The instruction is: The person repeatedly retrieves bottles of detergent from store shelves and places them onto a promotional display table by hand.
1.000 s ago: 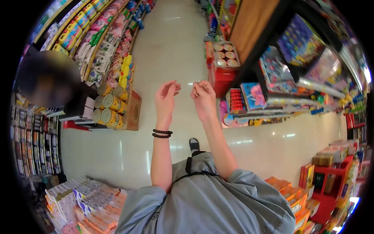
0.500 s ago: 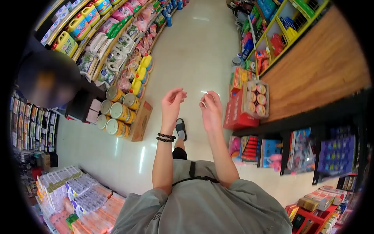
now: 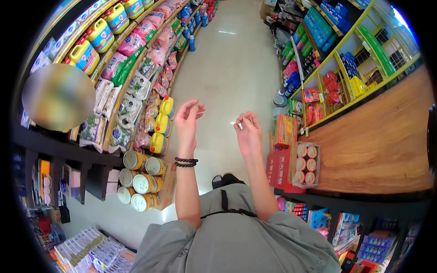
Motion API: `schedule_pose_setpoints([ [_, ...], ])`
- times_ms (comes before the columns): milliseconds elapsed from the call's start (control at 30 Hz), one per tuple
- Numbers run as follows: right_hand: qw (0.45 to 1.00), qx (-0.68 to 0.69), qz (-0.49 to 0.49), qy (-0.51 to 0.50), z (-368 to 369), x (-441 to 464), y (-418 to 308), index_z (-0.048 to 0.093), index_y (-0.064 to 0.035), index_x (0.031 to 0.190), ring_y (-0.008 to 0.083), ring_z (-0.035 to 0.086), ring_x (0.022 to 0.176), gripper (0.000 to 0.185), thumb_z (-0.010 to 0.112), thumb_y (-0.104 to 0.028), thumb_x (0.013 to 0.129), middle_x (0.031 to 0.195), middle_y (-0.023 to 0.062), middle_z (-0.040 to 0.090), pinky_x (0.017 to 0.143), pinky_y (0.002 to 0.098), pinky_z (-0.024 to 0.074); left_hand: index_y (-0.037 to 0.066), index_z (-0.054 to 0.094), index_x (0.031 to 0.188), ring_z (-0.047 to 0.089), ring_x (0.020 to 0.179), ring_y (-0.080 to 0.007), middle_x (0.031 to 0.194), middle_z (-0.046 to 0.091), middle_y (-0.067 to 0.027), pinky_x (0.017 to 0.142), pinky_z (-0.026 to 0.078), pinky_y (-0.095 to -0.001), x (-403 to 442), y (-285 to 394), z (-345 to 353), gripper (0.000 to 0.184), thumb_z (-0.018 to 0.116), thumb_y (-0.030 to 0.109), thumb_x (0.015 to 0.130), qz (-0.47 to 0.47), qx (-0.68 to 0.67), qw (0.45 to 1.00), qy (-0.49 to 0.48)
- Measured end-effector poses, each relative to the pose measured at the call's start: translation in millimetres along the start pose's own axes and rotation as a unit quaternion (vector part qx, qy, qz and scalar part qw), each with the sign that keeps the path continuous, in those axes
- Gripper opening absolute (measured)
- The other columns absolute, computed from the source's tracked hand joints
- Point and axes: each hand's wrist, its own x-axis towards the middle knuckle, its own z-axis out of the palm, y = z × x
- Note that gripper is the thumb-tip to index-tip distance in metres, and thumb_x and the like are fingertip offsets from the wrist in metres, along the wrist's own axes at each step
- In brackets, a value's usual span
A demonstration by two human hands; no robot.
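Observation:
My left hand [image 3: 188,117], with dark beads [image 3: 186,162] round its wrist, hangs in the air over the aisle floor [image 3: 218,86]. Its fingers are loosely bent and apart, and nothing is in them. To its right, at about the same height, my right hand [image 3: 248,130] has its fingers curled in with the thumb near the fingertips; whether anything small lies between them is hidden. The two hands are apart from each other. Neither touches the shelves or goods.
Shelves on the left carry yellow jugs [image 3: 100,35] and bagged goods [image 3: 132,44]. Large cans [image 3: 141,183] stand on a carton at the left corner. On the right are a red box [image 3: 279,169], packed cups [image 3: 306,164], a yellow rack [image 3: 359,75] and a wooden panel [image 3: 368,141].
The view has moved forward along the aisle and turned, bringing the left shelves and the yellow rack further into view. Both hands stay raised and apart. The feet have shifted.

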Motion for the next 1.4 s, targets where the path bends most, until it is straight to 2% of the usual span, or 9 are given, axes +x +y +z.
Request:
schedule_pose_setpoints([
  [300, 0.997, 0.028, 0.011, -0.074, 25, 189, 66, 0.050, -0.0090, 0.072, 0.0170, 0.047, 0.084, 0.021, 0.055, 0.006, 0.086, 0.082, 0.0022, 0.050, 0.075, 0.0316, 0.0375, 0.001, 0.063, 0.113, 0.066, 0.094, -0.0166, 0.100, 0.069, -0.0080, 0.083, 0.051, -0.0300, 166, -37, 20, 0.020, 0.055, 0.009, 0.095, -0.021, 0.066, 0.996, -0.055],
  [400, 0.997, 0.048, 0.036, -0.046, 51, 267, 77, 0.049, -0.0089, 0.070, 0.0175, 0.046, 0.083, 0.023, 0.055, 0.006, 0.087, 0.081, 0.0021, 0.049, 0.075, 0.0318, 0.0369, 0.001, 0.063, 0.113, 0.066, 0.094, -0.0166, 0.101, 0.069, -0.0075, 0.083, 0.051, -0.0298, 240, -41, 32, 0.020, 0.055, 0.008, 0.096, -0.025, 0.085, 0.993, -0.078],
  [533, 0.994, 0.073, 0.037, -0.067, 90, 374, 85, 0.051, -0.0087, 0.071, 0.0173, 0.048, 0.084, 0.022, 0.057, 0.005, 0.088, 0.082, 0.0026, 0.051, 0.075, 0.0308, 0.0382, 0.002, 0.063, 0.113, 0.066, 0.095, -0.0165, 0.102, 0.069, -0.0073, 0.083, 0.051, -0.0294, 344, -21, 53, 0.020, 0.055, 0.009, 0.096, 0.006, 0.111, 0.990, -0.087],
  [633, 0.995, 0.057, 0.037, -0.074, 107, 433, 84, 0.053, -0.0083, 0.073, 0.0168, 0.050, 0.084, 0.020, 0.058, 0.004, 0.088, 0.085, 0.0029, 0.053, 0.075, 0.0303, 0.0397, 0.002, 0.062, 0.113, 0.065, 0.096, -0.0164, 0.104, 0.068, -0.0077, 0.083, 0.051, -0.0293, 412, -20, 64, 0.020, 0.055, 0.008, 0.096, 0.031, 0.066, 0.996, -0.048],
  [733, 0.993, 0.052, 0.045, -0.094, 118, 483, 85, 0.054, -0.0080, 0.076, 0.0161, 0.051, 0.084, 0.017, 0.059, 0.003, 0.088, 0.087, 0.0026, 0.055, 0.076, 0.0303, 0.0407, 0.001, 0.062, 0.112, 0.065, 0.095, -0.0155, 0.102, 0.068, -0.0076, 0.083, 0.051, -0.0289, 468, -22, 74, 0.020, 0.055, 0.006, 0.094, 0.013, 0.058, 0.997, -0.050],
  [967, 0.995, 0.037, 0.030, -0.083, 125, 604, 86, 0.052, -0.0090, 0.075, 0.0148, 0.049, 0.084, 0.019, 0.060, 0.002, 0.089, 0.085, 0.0007, 0.053, 0.075, 0.0301, 0.0400, 0.001, 0.063, 0.113, 0.065, 0.094, -0.0158, 0.101, 0.069, -0.0076, 0.082, 0.051, -0.0296, 607, -63, 119, 0.021, 0.056, 0.006, 0.094, -0.011, 0.049, 0.994, -0.101],
  [1133, 0.997, -0.005, 0.014, -0.078, 140, 726, 90, 0.051, -0.0102, 0.075, 0.0150, 0.049, 0.085, 0.020, 0.059, 0.001, 0.090, 0.087, 0.0006, 0.053, 0.077, 0.0301, 0.0399, 0.001, 0.062, 0.114, 0.065, 0.095, -0.0161, 0.103, 0.068, -0.0082, 0.082, 0.051, -0.0297, 731, -92, 152, 0.021, 0.056, 0.007, 0.094, -0.027, 0.053, 0.991, -0.122],
  [1300, 0.996, -0.038, -0.011, -0.076, 190, 850, 66, 0.052, -0.0114, 0.078, 0.0152, 0.051, 0.087, 0.018, 0.059, -0.003, 0.092, 0.092, 0.0016, 0.055, 0.080, 0.0314, 0.0410, 0.001, 0.061, 0.114, 0.065, 0.096, -0.0157, 0.103, 0.068, -0.0083, 0.081, 0.050, -0.0290, 877, -79, 180, 0.021, 0.055, 0.008, 0.095, 0.005, 0.033, 0.997, -0.075],
  [1400, 0.998, -0.012, -0.005, -0.056, 216, 905, 57, 0.055, -0.0094, 0.081, 0.0146, 0.051, 0.085, 0.014, 0.059, 0.000, 0.090, 0.088, 0.0009, 0.054, 0.076, 0.0296, 0.0400, 0.001, 0.062, 0.113, 0.064, 0.094, -0.0156, 0.102, 0.068, -0.0078, 0.081, 0.050, -0.0289, 942, -74, 193, 0.020, 0.055, 0.008, 0.095, 0.020, -0.002, 0.999, -0.047],
])
